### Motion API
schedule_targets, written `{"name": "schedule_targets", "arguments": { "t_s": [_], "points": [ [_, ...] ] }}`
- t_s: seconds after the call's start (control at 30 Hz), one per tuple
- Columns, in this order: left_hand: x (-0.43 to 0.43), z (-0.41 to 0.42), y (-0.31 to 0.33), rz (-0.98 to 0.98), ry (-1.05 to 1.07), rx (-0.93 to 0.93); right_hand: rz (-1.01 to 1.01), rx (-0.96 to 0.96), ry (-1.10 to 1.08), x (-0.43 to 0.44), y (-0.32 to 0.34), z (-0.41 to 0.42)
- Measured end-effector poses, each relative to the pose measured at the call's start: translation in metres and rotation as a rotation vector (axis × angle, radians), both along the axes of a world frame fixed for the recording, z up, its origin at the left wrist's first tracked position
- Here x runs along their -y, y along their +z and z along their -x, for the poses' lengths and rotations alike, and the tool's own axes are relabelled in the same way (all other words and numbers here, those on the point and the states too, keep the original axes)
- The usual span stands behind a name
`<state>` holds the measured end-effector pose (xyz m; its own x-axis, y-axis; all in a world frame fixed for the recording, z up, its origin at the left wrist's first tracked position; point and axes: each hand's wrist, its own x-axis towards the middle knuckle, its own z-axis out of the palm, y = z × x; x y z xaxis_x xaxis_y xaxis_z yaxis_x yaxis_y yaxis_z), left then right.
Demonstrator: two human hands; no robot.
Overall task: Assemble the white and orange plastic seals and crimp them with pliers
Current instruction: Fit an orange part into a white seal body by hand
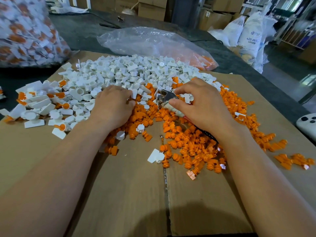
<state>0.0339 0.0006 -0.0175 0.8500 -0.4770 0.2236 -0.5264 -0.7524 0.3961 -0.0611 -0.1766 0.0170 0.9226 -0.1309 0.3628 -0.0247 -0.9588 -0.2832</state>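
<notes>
My right hand is curling round the pliers; my left hand is curling into white parts, hold unclear.

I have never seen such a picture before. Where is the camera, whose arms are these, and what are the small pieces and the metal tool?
There is no machine here: a person works with bare hands. The only camera sits on the person's head and looks down, so you see both forearms from above. A cardboard sheet carries a pile of white parts and a pile of orange parts; joined seals lie at the left. The right hand grips pliers. The left hand lies among the pieces; whether it holds one is hidden.
</notes>
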Motion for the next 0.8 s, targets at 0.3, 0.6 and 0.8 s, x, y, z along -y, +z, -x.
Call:
{"name": "schedule_targets", "arguments": {
  "t_s": [0.3, 0.6, 0.8],
  "points": [
    [0.005, 0.003, -0.002, 0.068, 0.033, 0.025, 0.084, -0.2, 0.266, -0.019, -0.007, 0.0],
    [0.006, 0.002, -0.002, 0.092, 0.025, 0.055, 0.256, -0.242, 0.148, -0.027, -0.014, -0.009],
    [0.008, 0.0, -0.005, -0.075, -0.016, 0.052, 0.312, -0.271, 0.13, -0.03, -0.016, -0.011]
  ]
}}
